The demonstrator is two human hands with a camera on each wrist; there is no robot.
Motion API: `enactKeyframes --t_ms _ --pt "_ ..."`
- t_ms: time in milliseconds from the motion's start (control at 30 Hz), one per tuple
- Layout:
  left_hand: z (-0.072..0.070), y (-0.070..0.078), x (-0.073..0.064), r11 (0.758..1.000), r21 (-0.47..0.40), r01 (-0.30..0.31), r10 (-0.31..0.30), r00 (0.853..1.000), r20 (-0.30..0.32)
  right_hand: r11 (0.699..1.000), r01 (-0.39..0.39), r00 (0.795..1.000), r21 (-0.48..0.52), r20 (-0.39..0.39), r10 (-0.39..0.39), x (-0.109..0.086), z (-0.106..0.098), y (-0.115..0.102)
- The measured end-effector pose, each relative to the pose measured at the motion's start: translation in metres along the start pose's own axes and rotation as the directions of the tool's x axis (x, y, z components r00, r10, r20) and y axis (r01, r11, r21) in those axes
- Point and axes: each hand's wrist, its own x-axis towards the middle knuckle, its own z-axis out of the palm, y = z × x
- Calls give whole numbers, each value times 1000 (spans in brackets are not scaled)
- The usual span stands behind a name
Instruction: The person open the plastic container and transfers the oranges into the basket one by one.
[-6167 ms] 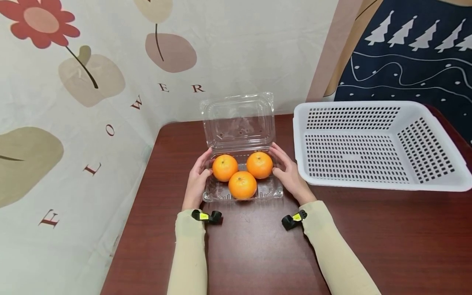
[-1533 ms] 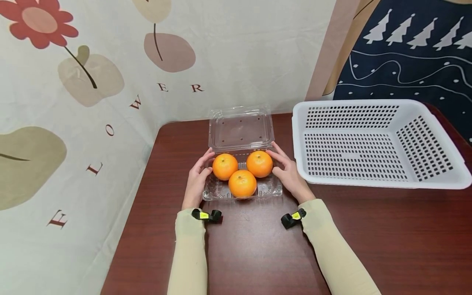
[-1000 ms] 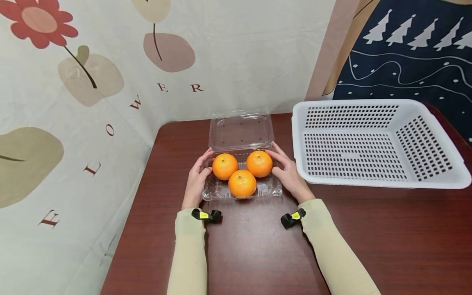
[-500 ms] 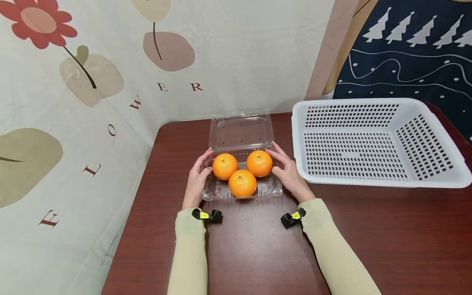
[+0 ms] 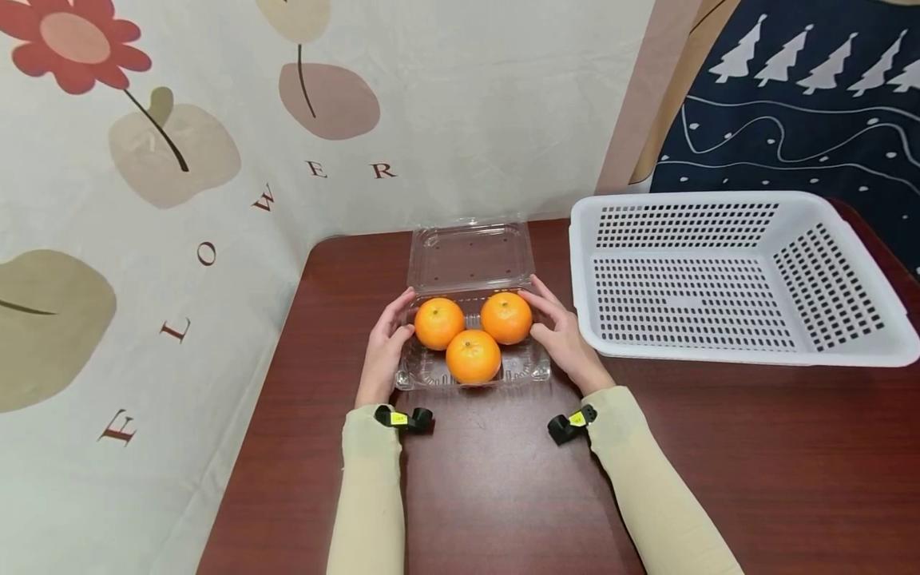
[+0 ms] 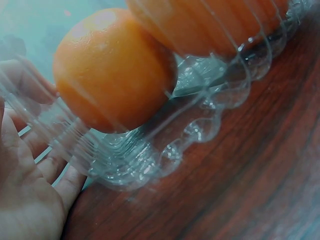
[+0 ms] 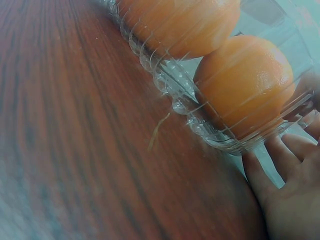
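Note:
A clear plastic clamshell container point(image 5: 521, 371) lies opened on the table, its lid point(image 5: 470, 255) folded back towards the wall. Three oranges sit in its base: a left orange point(image 5: 439, 323), a right orange point(image 5: 506, 318) and a front orange point(image 5: 473, 357). My left hand point(image 5: 384, 351) holds the container's left side, thumb at the rim and the other fingers along the outer wall. On the opposite side my right hand point(image 5: 568, 339) holds it the same way. Both wrist views show the fingers point(image 6: 70, 185) low against the ribbed plastic, close to the tabletop.
A white perforated plastic basket point(image 5: 690, 355) stands on the right of the dark red wooden table point(image 5: 481, 495), close beside my right hand. Behind the table hangs a pale cloth point(image 5: 467, 96) with flower prints. A navy cloth point(image 5: 791, 120) with white trees hangs at the back right.
The lid stood raised at first; it has since tipped backward and now lies low behind the base. Both hands and the oranges have stayed in place.

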Motion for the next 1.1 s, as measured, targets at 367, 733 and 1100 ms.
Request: enactKeyframes --t_ms 367,733,1100 --pt "0 1 1 1000 -1 -7 7 1000 1 1000 -11 1000 27 -1 11 0 0 0" --pt "0 0 -1 1000 -11 -3 3 1000 1 999 -24 1000 28 -6 24 6 0 28" --pt "0 -1 0 1000 -11 -1 1 1000 -4 999 -9 1000 38 -13 9 7 1 31"
